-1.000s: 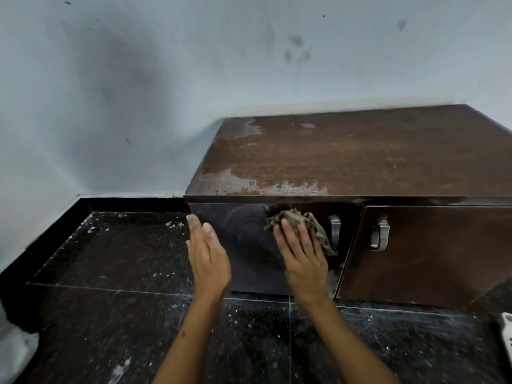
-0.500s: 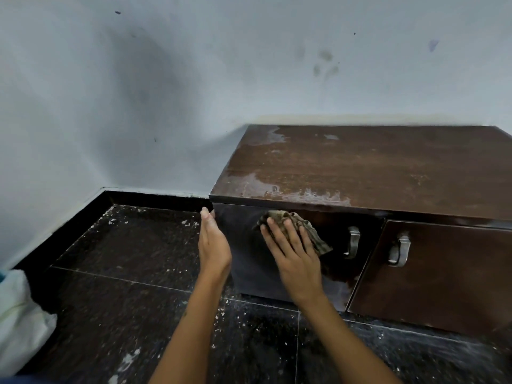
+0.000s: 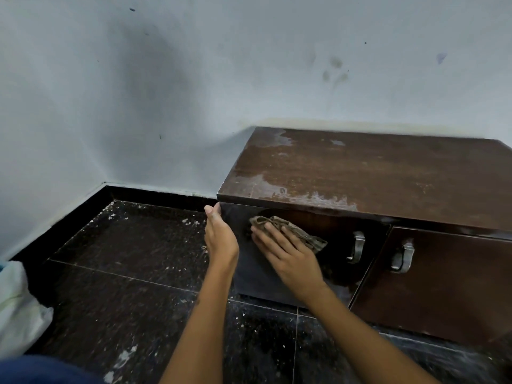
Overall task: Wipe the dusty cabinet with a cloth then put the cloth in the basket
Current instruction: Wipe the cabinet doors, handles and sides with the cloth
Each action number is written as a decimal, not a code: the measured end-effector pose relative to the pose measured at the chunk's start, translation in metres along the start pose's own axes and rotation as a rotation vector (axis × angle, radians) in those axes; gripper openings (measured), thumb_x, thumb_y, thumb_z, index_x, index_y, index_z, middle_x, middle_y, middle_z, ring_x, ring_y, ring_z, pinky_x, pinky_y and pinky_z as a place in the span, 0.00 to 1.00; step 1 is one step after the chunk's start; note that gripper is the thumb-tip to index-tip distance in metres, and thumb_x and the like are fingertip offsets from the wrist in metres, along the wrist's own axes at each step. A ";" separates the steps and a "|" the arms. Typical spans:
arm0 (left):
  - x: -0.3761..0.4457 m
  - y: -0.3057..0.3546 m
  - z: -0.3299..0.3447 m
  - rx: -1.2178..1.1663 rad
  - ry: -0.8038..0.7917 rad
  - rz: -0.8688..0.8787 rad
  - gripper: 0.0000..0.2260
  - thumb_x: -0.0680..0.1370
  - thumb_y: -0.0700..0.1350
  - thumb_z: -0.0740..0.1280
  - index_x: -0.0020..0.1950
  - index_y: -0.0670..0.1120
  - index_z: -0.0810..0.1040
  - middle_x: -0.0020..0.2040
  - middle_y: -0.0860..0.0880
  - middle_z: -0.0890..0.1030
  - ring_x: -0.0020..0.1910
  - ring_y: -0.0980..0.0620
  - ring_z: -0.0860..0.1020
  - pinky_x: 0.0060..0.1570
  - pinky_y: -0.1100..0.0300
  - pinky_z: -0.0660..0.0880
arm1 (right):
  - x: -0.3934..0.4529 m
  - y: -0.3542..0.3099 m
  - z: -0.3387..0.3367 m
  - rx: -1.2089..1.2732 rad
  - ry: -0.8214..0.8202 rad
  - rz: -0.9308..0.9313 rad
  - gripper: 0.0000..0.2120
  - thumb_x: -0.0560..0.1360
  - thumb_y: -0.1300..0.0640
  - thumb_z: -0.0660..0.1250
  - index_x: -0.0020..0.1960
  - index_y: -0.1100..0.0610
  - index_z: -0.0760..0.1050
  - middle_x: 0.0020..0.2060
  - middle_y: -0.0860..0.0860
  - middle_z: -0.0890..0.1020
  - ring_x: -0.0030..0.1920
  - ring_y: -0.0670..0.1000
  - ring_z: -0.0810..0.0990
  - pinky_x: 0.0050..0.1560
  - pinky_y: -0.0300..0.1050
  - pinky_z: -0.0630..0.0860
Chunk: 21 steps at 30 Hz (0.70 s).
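A low dark-brown cabinet stands against the wall, its top streaked with pale dust and smears near the left and front edges. My right hand presses a crumpled brownish cloth flat against the cabinet's left door, near the door's upper left. My left hand rests with fingers straight against the cabinet's front left corner, holding nothing. Two metal handles sit where the two doors meet. No basket is in view.
The dark speckled floor is littered with white flecks. A white bag or sack lies at the left edge. A black skirting runs along the pale wall. Blue fabric shows at the bottom left.
My right hand has slid the cloth leftward across the left door, away from the handle. My left hand has moved up to the cabinet's corner. The view has shifted left.
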State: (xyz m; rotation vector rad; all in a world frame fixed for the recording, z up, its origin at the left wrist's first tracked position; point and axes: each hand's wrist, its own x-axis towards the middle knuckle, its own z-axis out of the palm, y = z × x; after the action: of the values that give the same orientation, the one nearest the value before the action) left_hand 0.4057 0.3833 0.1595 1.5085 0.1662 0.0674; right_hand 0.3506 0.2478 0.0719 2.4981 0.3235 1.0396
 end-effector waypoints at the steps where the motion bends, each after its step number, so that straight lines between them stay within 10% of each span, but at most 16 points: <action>1: -0.001 0.001 -0.001 0.001 0.007 0.002 0.27 0.83 0.55 0.41 0.70 0.45 0.71 0.68 0.47 0.73 0.68 0.50 0.69 0.71 0.52 0.62 | -0.010 0.008 -0.002 -0.025 -0.001 -0.017 0.24 0.77 0.59 0.53 0.74 0.56 0.61 0.74 0.48 0.60 0.75 0.53 0.51 0.74 0.49 0.50; 15: 0.005 0.003 -0.003 -0.043 0.122 0.002 0.29 0.83 0.55 0.41 0.60 0.44 0.79 0.59 0.45 0.81 0.61 0.48 0.76 0.66 0.51 0.68 | 0.025 0.019 -0.008 -0.067 -0.011 -0.228 0.22 0.81 0.61 0.47 0.73 0.60 0.63 0.75 0.51 0.61 0.75 0.52 0.57 0.73 0.52 0.52; 21: 0.008 0.001 -0.004 -0.044 0.124 0.007 0.30 0.83 0.55 0.42 0.58 0.44 0.80 0.57 0.45 0.81 0.59 0.49 0.77 0.65 0.51 0.69 | 0.015 0.014 -0.014 -0.036 0.079 -0.008 0.22 0.82 0.62 0.43 0.74 0.58 0.61 0.74 0.50 0.60 0.75 0.55 0.56 0.74 0.52 0.52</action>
State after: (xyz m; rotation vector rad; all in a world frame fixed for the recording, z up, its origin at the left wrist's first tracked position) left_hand 0.4131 0.3882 0.1599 1.4614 0.2570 0.1696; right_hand 0.3513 0.2446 0.0966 2.4266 0.3354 1.1336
